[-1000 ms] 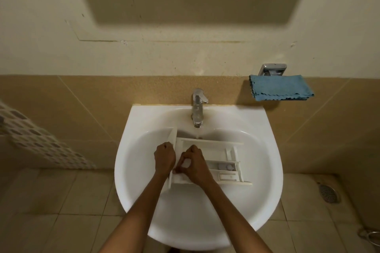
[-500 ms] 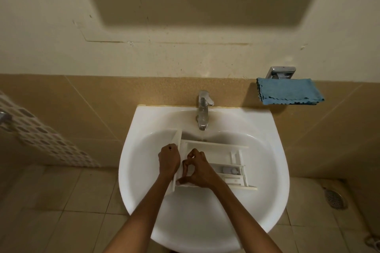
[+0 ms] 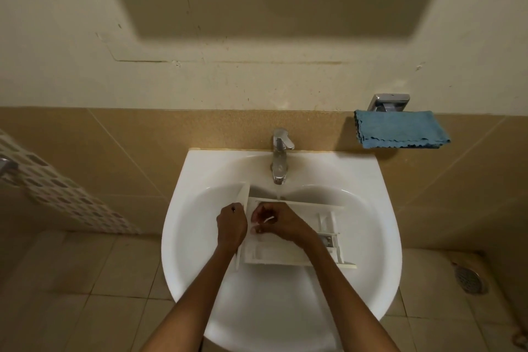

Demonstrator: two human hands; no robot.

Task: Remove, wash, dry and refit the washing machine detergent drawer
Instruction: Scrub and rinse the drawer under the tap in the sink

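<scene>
Holding drawer [image 3: 274, 254] in basin [image 3: 200, 171] under tap [image 3: 279, 157]: L grip [image 3: 231, 226] clamped on front panel [image 3: 243, 194], R grip [image 3: 281, 226] curled inside, can't tell if pinching anything.

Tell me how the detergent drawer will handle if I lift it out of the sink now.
Probably slippery: the drawer sits under the tap, where water seems to run. Likely stiff and light: thin white plastic walls, gripped at the front panel by the left hand. Dividers look breakable.
</scene>
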